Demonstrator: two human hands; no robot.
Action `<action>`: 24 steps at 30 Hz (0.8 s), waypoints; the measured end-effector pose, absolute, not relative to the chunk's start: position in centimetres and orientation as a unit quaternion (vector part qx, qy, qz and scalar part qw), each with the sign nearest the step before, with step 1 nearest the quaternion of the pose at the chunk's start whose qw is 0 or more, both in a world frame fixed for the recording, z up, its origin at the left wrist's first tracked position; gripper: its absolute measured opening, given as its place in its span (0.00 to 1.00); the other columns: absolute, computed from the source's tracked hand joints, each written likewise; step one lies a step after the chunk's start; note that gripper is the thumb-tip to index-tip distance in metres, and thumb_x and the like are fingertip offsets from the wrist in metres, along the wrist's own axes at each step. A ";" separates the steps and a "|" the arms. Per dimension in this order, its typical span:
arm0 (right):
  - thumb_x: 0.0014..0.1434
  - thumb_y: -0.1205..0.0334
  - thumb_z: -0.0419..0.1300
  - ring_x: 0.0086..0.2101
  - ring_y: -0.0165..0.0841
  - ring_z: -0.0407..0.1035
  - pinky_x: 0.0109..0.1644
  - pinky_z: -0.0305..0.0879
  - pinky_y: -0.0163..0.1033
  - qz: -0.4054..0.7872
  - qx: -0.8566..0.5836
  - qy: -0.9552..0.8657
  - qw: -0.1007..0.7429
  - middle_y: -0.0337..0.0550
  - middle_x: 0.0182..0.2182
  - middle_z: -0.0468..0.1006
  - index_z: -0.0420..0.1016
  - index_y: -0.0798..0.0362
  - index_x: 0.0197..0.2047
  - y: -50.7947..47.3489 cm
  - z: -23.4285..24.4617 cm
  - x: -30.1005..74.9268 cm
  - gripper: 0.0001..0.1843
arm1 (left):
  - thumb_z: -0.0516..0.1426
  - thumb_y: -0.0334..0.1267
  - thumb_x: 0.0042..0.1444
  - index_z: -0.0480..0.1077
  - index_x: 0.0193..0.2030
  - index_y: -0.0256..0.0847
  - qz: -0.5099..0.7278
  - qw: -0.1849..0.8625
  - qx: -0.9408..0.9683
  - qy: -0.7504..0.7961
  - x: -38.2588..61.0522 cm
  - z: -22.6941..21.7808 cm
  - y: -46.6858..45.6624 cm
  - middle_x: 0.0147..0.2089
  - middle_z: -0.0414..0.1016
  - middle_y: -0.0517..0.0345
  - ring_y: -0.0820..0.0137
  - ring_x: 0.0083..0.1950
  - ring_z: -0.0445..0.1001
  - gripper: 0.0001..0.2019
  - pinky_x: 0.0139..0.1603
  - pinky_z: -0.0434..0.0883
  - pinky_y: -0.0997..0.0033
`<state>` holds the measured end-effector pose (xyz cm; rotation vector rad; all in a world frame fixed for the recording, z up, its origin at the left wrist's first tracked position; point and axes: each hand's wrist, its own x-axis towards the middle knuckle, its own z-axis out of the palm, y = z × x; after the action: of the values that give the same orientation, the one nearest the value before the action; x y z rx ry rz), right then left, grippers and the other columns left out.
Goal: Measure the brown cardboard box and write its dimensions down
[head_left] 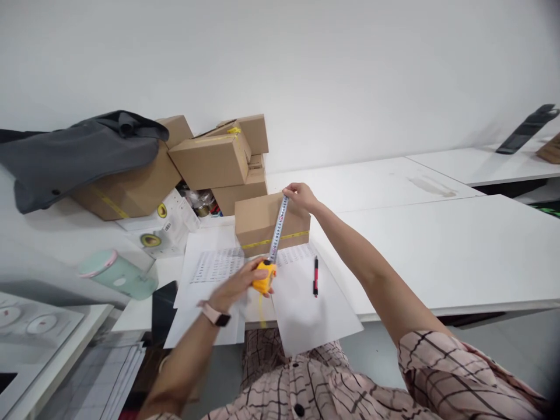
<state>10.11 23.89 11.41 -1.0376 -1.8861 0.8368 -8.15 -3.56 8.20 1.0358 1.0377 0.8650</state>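
Note:
My left hand (258, 277) is wrapped round the yellow case of a tape measure (264, 276), just in front of a closed cardboard box (254, 224). From the case the white blade (279, 228) runs up across the box's front and top. My right hand (299, 196) pinches the blade's far end at the back edge of the box. Yellow tape bands the box's front face. Two printed sheets lie near it: the left sheet (205, 291) beside my left wrist, the right sheet (312, 318) under a red and black pen (315, 276).
Several cardboard boxes (214, 160) are stacked at the back left, with a dark grey bag (87, 151) draped over them. A mint green tumbler (120, 274) and a dark flat object (163, 312) stand at left. A black bottle (527, 129) is far right on the white table (429, 251).

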 end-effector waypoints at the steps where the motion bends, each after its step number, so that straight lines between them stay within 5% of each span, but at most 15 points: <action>1: 0.62 0.54 0.59 0.41 0.35 0.72 0.50 0.64 0.39 0.312 -0.406 -0.758 0.403 0.43 0.37 0.82 0.79 0.52 0.36 23.8 11.5 9.3 0.12 | 0.67 0.51 0.50 0.71 0.51 0.41 0.415 0.671 0.428 0.441 -6.5 7.0 -3.8 0.46 0.79 0.47 0.62 0.33 0.82 0.24 0.31 0.80 0.64; 5: 0.70 0.48 0.46 0.51 0.40 0.70 0.60 0.62 0.44 0.287 -0.435 -0.734 0.436 0.46 0.52 0.80 0.78 0.49 0.51 23.6 10.4 7.1 0.24 | 0.63 0.57 0.51 0.72 0.47 0.38 0.525 0.658 0.333 0.425 -2.8 5.7 -2.1 0.43 0.79 0.47 0.62 0.31 0.81 0.26 0.32 0.80 0.62; 11: 0.71 0.43 0.35 0.62 0.49 0.62 0.67 0.54 0.58 0.293 -0.481 -0.739 0.370 0.46 0.64 0.71 0.68 0.45 0.66 24.0 8.8 6.9 0.33 | 0.61 0.55 0.54 0.71 0.44 0.39 0.568 0.636 0.275 0.444 -2.1 9.0 1.7 0.36 0.79 0.50 0.62 0.31 0.81 0.21 0.32 0.80 0.61; 24: 0.73 0.48 0.34 0.72 0.51 0.47 0.72 0.43 0.61 0.196 -0.428 -0.862 0.187 0.41 0.74 0.56 0.62 0.48 0.71 23.2 9.4 6.2 0.32 | 0.61 0.56 0.56 0.71 0.45 0.38 0.575 0.627 0.282 0.444 -1.1 8.3 2.9 0.33 0.79 0.53 0.64 0.28 0.81 0.22 0.32 0.81 0.61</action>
<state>6.18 23.25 9.35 -1.2050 -2.4280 0.5530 -1.08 2.93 8.33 0.6457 1.0175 1.3172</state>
